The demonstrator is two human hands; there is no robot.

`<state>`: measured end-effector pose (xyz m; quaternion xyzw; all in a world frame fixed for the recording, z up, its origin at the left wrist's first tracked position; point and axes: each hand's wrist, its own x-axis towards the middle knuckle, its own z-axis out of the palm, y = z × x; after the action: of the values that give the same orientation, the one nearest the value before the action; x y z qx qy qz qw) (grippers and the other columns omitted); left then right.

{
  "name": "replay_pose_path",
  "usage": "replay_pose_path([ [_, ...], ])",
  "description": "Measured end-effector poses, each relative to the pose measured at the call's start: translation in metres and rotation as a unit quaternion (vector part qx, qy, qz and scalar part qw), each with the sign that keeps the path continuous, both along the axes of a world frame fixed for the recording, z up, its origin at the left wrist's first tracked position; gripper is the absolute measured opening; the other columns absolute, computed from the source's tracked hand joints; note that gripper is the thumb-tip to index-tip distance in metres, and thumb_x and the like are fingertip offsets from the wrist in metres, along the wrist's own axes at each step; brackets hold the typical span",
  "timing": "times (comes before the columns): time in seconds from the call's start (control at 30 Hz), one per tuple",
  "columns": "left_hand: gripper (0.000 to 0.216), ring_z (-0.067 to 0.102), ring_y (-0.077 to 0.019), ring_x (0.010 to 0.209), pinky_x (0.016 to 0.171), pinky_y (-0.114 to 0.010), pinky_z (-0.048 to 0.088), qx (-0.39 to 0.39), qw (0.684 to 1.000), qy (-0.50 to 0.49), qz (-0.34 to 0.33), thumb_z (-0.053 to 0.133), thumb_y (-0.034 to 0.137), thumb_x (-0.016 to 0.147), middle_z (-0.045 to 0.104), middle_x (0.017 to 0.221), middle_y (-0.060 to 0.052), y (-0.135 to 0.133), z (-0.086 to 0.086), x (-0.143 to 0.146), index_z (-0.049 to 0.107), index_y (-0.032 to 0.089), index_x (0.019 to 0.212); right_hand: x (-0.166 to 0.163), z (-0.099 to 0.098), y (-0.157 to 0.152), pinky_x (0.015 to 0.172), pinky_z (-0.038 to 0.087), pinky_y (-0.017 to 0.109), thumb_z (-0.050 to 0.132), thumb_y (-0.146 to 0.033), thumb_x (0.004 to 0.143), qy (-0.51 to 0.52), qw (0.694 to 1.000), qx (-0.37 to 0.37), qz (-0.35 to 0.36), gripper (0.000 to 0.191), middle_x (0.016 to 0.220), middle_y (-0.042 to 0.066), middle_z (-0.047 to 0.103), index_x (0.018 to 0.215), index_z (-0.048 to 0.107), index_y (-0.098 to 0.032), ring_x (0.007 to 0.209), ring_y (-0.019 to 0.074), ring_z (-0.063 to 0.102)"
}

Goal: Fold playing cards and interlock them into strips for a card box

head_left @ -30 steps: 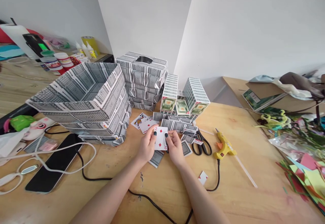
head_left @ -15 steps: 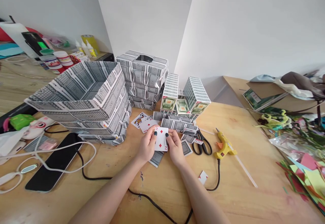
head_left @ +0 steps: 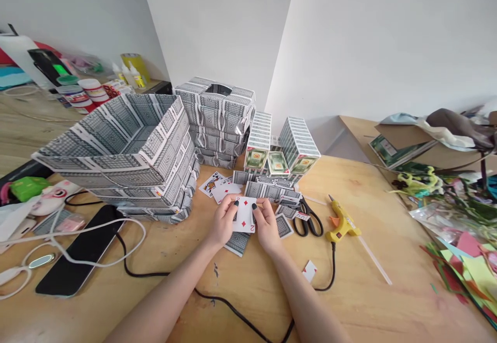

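Observation:
A playing card, the two of diamonds [head_left: 244, 215], is held face up between my two hands. My left hand [head_left: 224, 221] pinches its left edge, thumb on top. On the right edge, my right hand [head_left: 267, 223] grips it the same way. Beneath them a patterned card back [head_left: 237, 243] lies on the table, partly covered. Just beyond my hands are loose face-up cards [head_left: 224, 188] and folded card pieces [head_left: 269, 190]. To the right of my right hand lie another card [head_left: 284, 226] and black-handled scissors [head_left: 308, 224].
A large open box made of cards [head_left: 166, 161] stands left, with a second card-built box [head_left: 223, 115] behind. Card packs [head_left: 301, 146] are stacked at the back. A yellow glue gun [head_left: 341, 221] with its cord lies right. A phone [head_left: 79, 252] and white cable lie left.
Both hands still hold the card, which is tilted slightly more. The whole view has shifted a little, moving most things slightly left in the picture.

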<state>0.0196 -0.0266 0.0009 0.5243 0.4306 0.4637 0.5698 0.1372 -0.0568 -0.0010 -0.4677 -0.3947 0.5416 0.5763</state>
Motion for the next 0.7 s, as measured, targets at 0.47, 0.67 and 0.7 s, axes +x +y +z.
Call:
replay_pose_path([
  [0.47, 0.011, 0.045, -0.0082, 0.051, 0.048, -0.019, 0.037, 0.004, 1.0, 0.004, 0.002, 0.043, 0.023, 0.077, 0.053, 0.068, 0.003, -0.0008, -0.0002, -0.0006, 0.05, 0.018, 0.084, 0.0013, 0.0032, -0.0004, 0.047, 0.034, 0.021, 0.046, -0.032, 0.079, -0.038, 0.999, 0.008, -0.012, 0.011, 0.062, -0.004, 0.049, 0.082, 0.049, -0.022, 0.051, 0.011, 0.041],
  [0.67, 0.01, 0.047, -0.0078, 0.051, 0.049, -0.018, 0.038, 0.087, 0.994, 0.068, 0.027, 0.042, 0.019, 0.077, 0.056, 0.069, 0.002, -0.0033, 0.0, -0.0003, 0.051, 0.017, 0.08, 0.0021, -0.0042, 0.0004, 0.042, 0.029, 0.02, 0.048, -0.028, 0.076, 0.006, 1.0, -0.018, -0.008, 0.008, 0.059, -0.006, 0.045, 0.081, 0.051, -0.022, 0.047, 0.0096, 0.036],
  [0.7, 0.011, 0.048, -0.0079, 0.051, 0.049, -0.018, 0.039, 0.102, 0.991, 0.083, 0.033, 0.041, 0.018, 0.077, 0.057, 0.068, 0.002, -0.0041, 0.001, -0.0002, 0.052, 0.017, 0.079, 0.0022, -0.0052, 0.0004, 0.041, 0.028, 0.02, 0.049, -0.027, 0.075, 0.017, 1.0, -0.024, -0.004, 0.007, 0.058, -0.006, 0.043, 0.08, 0.051, -0.022, 0.046, 0.0093, 0.035],
])
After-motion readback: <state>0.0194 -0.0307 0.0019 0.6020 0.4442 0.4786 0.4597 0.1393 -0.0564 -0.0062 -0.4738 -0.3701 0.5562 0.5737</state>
